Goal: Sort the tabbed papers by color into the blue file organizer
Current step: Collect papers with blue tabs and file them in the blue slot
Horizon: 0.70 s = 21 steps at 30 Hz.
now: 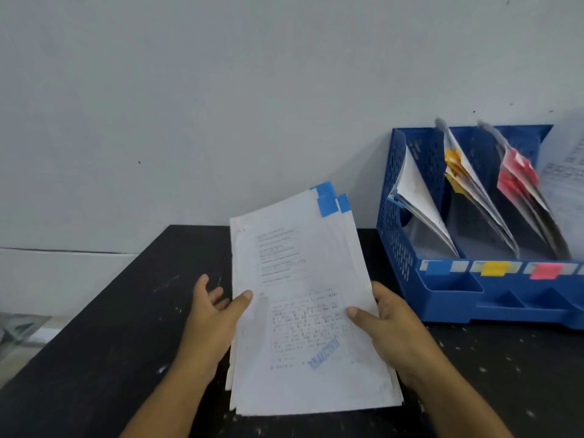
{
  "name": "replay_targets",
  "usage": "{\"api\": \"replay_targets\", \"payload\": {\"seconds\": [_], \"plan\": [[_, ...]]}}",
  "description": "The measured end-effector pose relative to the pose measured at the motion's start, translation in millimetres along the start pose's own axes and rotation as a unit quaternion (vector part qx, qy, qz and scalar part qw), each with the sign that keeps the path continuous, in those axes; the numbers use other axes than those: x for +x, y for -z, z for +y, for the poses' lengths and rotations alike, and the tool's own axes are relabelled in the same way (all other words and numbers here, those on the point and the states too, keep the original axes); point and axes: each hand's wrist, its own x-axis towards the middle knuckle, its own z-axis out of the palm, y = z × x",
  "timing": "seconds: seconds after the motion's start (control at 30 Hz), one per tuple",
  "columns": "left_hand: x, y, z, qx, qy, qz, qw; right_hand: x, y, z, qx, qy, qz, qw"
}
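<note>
Both hands are gripping the stack of blue-tabbed papers [303,305], one on each long edge: the left hand [215,320] is pinching the left edge with its thumb on the printed face and fingers spread behind, and the right hand [388,327] is clamping the right edge the same way, thumb on top. The sheaf is being held up off the black table [94,343], tilted back toward the pale wall [221,90].

Largest first: the wall is filling the far half of the view, the dark, speckled table is running beneath it, and the blue file organizer [448,298] is sitting at the far right, up against the wall. Its left slot is holding a few leaning sheets with a blue label on the front rim below, the middle slot is holding yellow-tabbed papers [458,172], and the next slot is holding red-tabbed papers [515,175]. Another printed sheet is showing blurred at the right edge.

The relation that matters: the organizer is lying to the right of and beyond the grip, so the right hand is the nearer one. The stack's long axis is running near to far, leaning slightly right, with the blue tabs [330,200] at the far right corner, already pointing toward the organizer. I'm judging the left slot, above the blue label, to be the target, so the carry would be rightward and away, tabs leading or uppermost.
</note>
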Motion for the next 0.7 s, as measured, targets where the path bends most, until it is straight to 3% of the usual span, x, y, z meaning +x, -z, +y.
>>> {"api": "replay_targets", "payload": {"seconds": [0.13,0.43,0.7], "plan": [[-5,9,11,-0.079,-0.027,-0.077,0.994,-8,-3,-8,0.011,0.060,0.007,0.998],[-25,-3,42,-0.068,-0.202,-0.009,0.977,-20,-11,-23,0.062,0.162,0.107,0.979],[-26,-14,50,-0.046,-0.229,-0.006,0.972,-19,-3,-30,0.089,0.171,0.095,0.977]]}}
